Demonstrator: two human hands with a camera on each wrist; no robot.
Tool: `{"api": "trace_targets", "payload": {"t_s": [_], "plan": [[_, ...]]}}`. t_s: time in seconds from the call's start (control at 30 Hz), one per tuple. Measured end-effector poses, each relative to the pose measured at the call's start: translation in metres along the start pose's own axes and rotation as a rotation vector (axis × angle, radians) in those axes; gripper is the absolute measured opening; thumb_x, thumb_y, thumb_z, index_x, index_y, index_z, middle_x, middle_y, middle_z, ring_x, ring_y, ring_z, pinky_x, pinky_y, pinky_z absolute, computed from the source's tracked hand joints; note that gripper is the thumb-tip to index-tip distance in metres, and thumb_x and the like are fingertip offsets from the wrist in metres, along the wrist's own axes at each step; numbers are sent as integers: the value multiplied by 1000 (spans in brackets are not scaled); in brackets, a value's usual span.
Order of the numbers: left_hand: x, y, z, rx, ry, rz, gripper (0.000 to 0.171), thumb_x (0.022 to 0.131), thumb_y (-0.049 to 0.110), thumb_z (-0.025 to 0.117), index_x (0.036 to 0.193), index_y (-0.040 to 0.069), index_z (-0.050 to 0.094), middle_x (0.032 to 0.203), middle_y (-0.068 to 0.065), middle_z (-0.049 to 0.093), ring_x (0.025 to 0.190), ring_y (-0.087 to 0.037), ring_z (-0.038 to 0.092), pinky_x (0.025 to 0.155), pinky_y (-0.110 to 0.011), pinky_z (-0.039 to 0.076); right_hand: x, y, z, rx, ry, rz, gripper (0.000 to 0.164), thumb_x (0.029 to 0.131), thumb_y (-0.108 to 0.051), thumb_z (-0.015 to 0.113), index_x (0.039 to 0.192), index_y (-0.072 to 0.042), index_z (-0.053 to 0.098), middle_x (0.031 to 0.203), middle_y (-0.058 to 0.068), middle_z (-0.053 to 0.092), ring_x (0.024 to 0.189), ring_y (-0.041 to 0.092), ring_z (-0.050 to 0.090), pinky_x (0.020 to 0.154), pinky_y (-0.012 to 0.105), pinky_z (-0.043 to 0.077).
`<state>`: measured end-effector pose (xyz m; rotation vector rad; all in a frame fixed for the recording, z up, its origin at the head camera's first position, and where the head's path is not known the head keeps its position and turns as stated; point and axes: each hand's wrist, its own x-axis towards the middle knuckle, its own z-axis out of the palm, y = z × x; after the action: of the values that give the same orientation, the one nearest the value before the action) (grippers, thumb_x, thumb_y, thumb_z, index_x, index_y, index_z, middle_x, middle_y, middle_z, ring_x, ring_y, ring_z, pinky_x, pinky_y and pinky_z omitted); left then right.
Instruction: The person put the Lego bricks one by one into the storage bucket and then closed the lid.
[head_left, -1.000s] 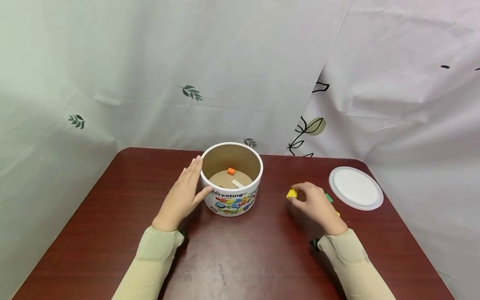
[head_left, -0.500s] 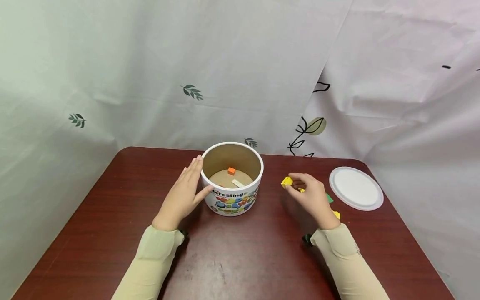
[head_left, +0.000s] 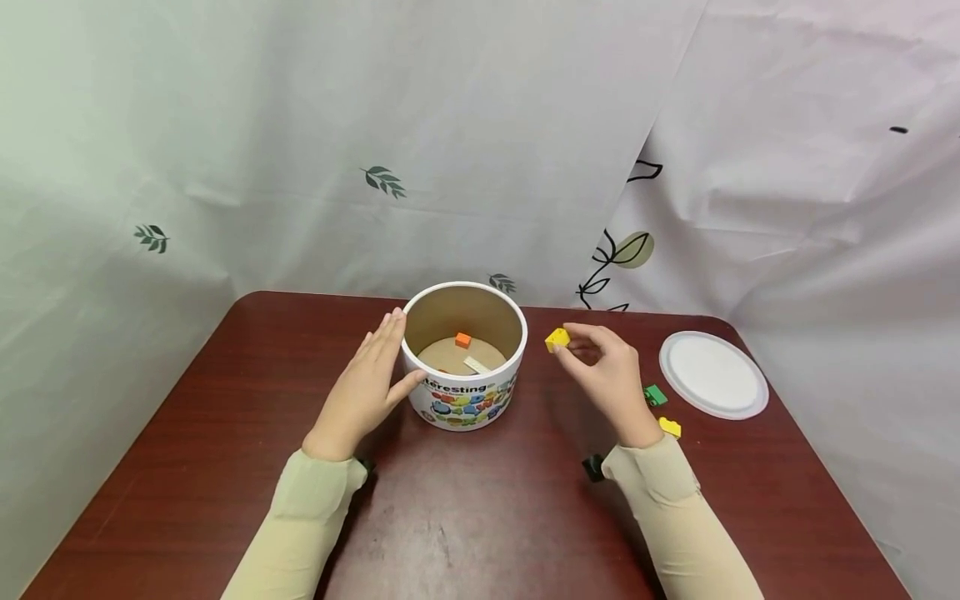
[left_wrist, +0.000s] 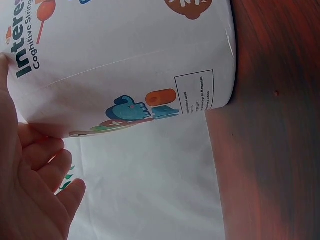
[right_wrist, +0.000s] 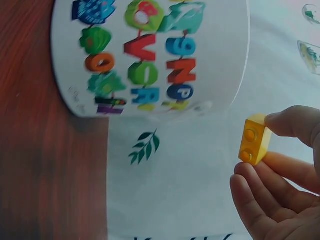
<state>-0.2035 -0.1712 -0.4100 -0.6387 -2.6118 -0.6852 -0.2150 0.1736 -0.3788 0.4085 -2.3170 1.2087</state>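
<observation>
My right hand (head_left: 611, 379) pinches a yellow toy brick (head_left: 557, 340) between thumb and fingers, above the table just right of a round white tub (head_left: 468, 404). Two studs show on the brick (right_wrist: 254, 140) in the right wrist view. With fingers extended, my left hand (head_left: 363, 392) rests against the tub's left side at the rim. In the left wrist view its fingers (left_wrist: 45, 150) touch the printed wall. Inside the tub lie an orange brick (head_left: 462, 340) and a white strip-like piece (head_left: 476, 365); a further reddish piece is mostly hidden by the near rim.
On the right of the dark red table (head_left: 480, 517) lie a green brick (head_left: 655, 395) and another yellow brick (head_left: 670, 427), close to my right wrist. A round white lid (head_left: 713, 375) lies flat near the right edge. A pale curtain (head_left: 450, 167) hangs behind the table.
My right hand has moved left and up with the yellow brick, from beside the other pieces toward the tub. The green and yellow bricks behind it have come into view. My left hand stays put.
</observation>
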Motion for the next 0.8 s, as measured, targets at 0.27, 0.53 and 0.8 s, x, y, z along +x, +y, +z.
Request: {"api": "trace_targets", "payload": {"t_s": [0.27,0.53,0.8], "plan": [[1,1,-1,-5,-17,-18,89,99,45,65,161,0,19,166,-17,21,154,-31,19,123,-54,21,12,-17,12,60,11,-26,33,85,-8,82,116,-2,75,105,9,73,87,21,71,78,31,60],[2,1,0,-10,-14,-12,90,98,48,63,161,1,19,166,-16,22,153,-32,21,122,-55,22,28,-33,26,93,-25,-79,32,84,-7,83,115,-1,75,97,8,71,85,18,69,76,30,61],[1,0,0,-11,-13,-17,89,99,46,64,161,0,19,166,-17,22,153,-32,21,122,-56,22,44,-46,42,75,-149,-106,32,86,-9,80,116,3,73,100,14,72,85,23,72,76,38,62]]}}
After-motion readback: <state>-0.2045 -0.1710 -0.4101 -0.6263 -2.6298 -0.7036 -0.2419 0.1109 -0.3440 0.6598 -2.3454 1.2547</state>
